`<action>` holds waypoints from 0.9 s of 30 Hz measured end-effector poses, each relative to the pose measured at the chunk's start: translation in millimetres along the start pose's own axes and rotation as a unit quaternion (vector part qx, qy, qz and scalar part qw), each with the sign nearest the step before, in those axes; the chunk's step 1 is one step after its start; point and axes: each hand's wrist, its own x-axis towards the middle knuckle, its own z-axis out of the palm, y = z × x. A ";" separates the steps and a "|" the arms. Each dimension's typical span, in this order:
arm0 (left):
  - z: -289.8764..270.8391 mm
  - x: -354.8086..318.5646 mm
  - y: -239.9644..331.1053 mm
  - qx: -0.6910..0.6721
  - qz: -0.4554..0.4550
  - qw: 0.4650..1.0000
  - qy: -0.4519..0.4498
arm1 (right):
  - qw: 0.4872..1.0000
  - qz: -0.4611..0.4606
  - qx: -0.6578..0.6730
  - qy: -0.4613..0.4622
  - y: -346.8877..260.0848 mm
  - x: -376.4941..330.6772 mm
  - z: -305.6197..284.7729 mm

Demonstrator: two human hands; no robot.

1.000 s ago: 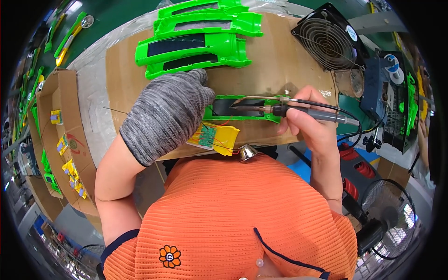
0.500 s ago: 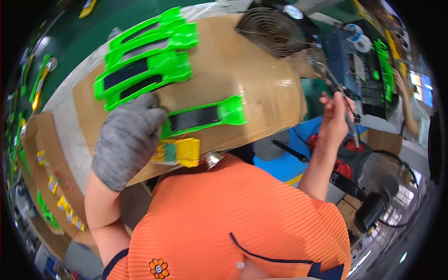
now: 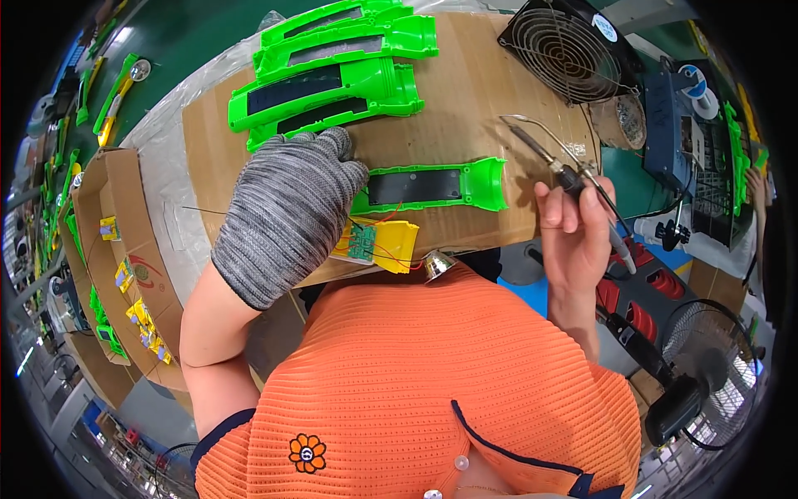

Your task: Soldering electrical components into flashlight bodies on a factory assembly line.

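Note:
A green plastic flashlight housing half (image 3: 478, 185) with a dark panel lies on the cardboard-covered bench. My left hand (image 3: 287, 204), in a grey knitted glove, is closed at its left end; the fingertips and that end are hidden. Against the housing's near side rests a yellow block (image 3: 403, 243) with a green circuit board (image 3: 362, 241) and thin red wires. A shiny reflector cup (image 3: 438, 264) sits by the bench's near edge. My bare right hand (image 3: 578, 229) grips a soldering iron (image 3: 569, 179) with a thin curved feed tube, its tip raised to the right of the housing.
Several green housings (image 3: 332, 91) are stacked on the far left. A black fan with a wire guard (image 3: 569, 50) stands far right, near a blue box-shaped unit (image 3: 665, 125). A cardboard box (image 3: 125, 241) with yellow parts is at left. Another fan (image 3: 706, 358) stands at lower right.
The view has shifted, so the bench contents appear farther right. The soldering iron has come closer to the housing, its tip now over the cardboard. My left hand stays at the housing's left end.

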 end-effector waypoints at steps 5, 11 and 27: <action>-13.1 -8.7 18.3 -0.045 0.003 0.997 0.069 | 1.000 0.011 0.019 -0.014 11.1 -3.7 13.7; 5.3 -14.5 34.4 -0.100 -0.011 0.992 0.071 | 0.998 0.039 0.044 -0.030 22.3 -4.9 21.4; 39.8 -8.6 28.9 -0.244 -0.053 0.956 0.155 | 0.973 0.067 -0.075 -0.208 5.1 22.2 -0.9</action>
